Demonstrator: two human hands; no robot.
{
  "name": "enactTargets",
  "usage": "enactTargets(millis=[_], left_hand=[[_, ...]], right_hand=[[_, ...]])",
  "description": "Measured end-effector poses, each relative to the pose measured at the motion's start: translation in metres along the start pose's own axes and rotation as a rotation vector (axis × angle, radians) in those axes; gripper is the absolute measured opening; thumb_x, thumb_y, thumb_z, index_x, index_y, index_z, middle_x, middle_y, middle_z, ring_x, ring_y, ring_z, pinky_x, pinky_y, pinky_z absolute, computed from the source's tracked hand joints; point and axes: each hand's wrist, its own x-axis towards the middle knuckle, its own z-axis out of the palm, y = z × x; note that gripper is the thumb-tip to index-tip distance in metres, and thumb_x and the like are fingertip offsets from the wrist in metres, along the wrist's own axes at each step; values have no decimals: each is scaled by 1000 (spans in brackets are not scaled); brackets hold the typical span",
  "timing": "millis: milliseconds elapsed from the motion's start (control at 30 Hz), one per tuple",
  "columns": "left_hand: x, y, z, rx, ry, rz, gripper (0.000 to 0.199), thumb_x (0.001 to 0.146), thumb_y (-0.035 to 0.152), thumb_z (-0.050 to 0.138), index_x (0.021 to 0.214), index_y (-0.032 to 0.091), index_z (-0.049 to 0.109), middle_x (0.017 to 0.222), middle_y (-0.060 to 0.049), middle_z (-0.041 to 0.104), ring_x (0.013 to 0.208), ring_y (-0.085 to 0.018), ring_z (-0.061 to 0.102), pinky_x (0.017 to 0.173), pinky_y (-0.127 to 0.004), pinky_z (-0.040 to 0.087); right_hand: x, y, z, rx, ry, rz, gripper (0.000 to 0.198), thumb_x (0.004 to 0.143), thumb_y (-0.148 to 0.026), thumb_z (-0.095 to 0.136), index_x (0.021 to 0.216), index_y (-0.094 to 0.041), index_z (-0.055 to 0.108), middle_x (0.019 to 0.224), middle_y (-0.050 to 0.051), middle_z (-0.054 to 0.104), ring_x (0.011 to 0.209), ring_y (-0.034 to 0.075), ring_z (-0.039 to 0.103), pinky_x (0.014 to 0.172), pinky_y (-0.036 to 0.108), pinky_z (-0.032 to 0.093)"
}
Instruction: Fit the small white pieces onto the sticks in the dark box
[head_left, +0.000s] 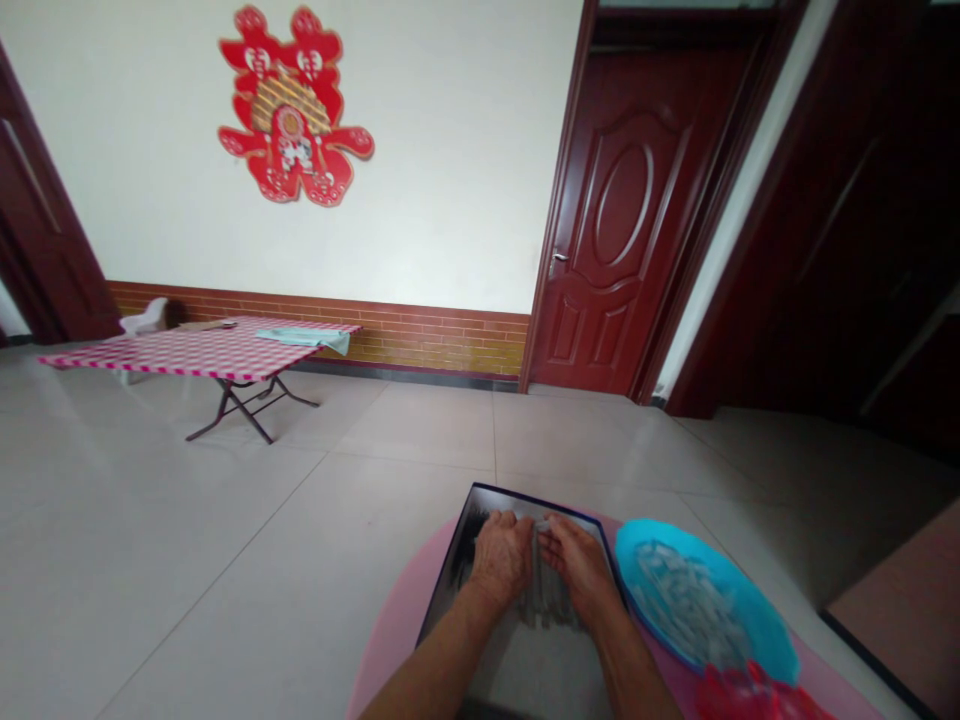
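Observation:
Both of my hands are inside a shallow tray point(540, 665) with a dark blue rim. My left hand point(501, 560) is curled, its fingertips pinched together near the far end of the tray. Facing it, my right hand point(576, 560) has thumb and fingers closed on a small pale piece point(543, 524). The two sets of fingertips almost meet there. Whatever the left fingers hold is hidden. Between and below the hands, several greyish strips point(546, 603) lie side by side. A dark patch point(466, 530) shows at the tray's left side.
The tray stands on a pink round table point(401, 600). Right of it is a blue basin point(776, 640) full of pale, narrow pieces, with a red plastic bag point(754, 695) in front. Across the tiled floor stands a folding table point(202, 350) with a checked cover.

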Motion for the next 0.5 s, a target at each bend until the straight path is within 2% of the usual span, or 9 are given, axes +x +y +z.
enactTargets(millis=[133, 267, 400, 500], left_hand=[[2, -5, 6, -185, -25, -14, 36, 91, 19, 32, 100, 14, 67, 93, -13, 70, 89, -23, 63, 84, -35, 46], [7, -8, 4, -322, -56, -34, 35, 90, 21, 35, 93, 17, 70, 84, -6, 71, 77, -18, 64, 72, -26, 46], [10, -8, -1, -682, -157, -187, 30, 85, 23, 40, 74, 15, 66, 60, 0, 57, 59, -13, 54, 57, -22, 39], [10, -8, -2, -767, -224, -223, 32, 85, 26, 38, 60, 16, 57, 51, 3, 45, 49, -10, 44, 49, -21, 34]], right_hand=[[1, -2, -1, 4, -42, -7, 39, 52, -46, 78, 80, -19, 72, 75, 3, 72, 69, 18, 64, 60, 27, 49], [1, -4, -3, -56, -63, -39, 41, 56, -51, 74, 85, -21, 73, 91, 4, 74, 85, 21, 65, 66, 27, 47], [0, -6, -2, -87, -106, -68, 42, 57, -52, 74, 87, -22, 74, 96, 5, 73, 92, 24, 64, 70, 30, 48], [-2, -7, -1, -48, -156, -77, 42, 56, -53, 76, 82, -20, 75, 91, 6, 73, 86, 24, 65, 70, 31, 50]])
